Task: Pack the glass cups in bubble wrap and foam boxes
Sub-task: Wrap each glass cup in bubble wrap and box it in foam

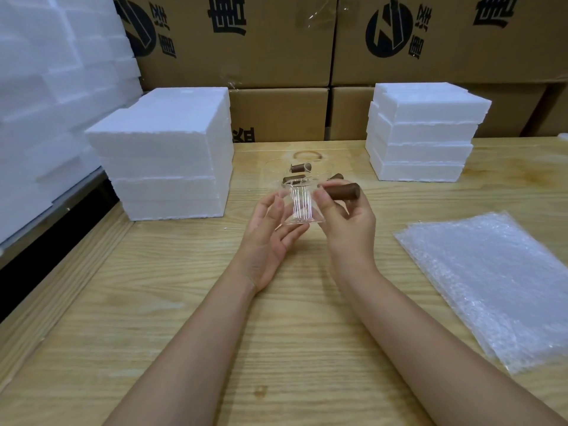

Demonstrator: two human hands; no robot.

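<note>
Landmark: glass cup (pixel 302 204), clear with a ribbed wall, held in the air above the wooden table (pixel 276 348), centre of view.
Handle: brown handle (pixel 342 192) sticks out from the cup's right side, roughly level.
Right hand: right hand (pixel 347 229) is at the cup's right, thumb and fingers curled and pinching the handle near where it joins the glass.
Left hand: left hand (pixel 270 238) is at the cup's left, palm turned toward it, fingers spread and nearly straight, fingertips against the glass wall.
Cup attitude: which end is the mouth cannot be told through the clear glass.
Other cups: more cups (pixel 296 172) with brown handles stand on the table just behind the held cup; count uncertain.
Left foam stack: white foam boxes (pixel 172 155) piled left of the cup, well apart.
Right foam stack: smaller foam pile (pixel 424 133) behind and to the cup's right.
Bubble wrap: flat bubble wrap sheets (pixel 491 281) lie on the table to the cup's right, nearer the person.
Cartons: printed cardboard cartons (pixel 276 41) are stacked far behind the cup.
</note>
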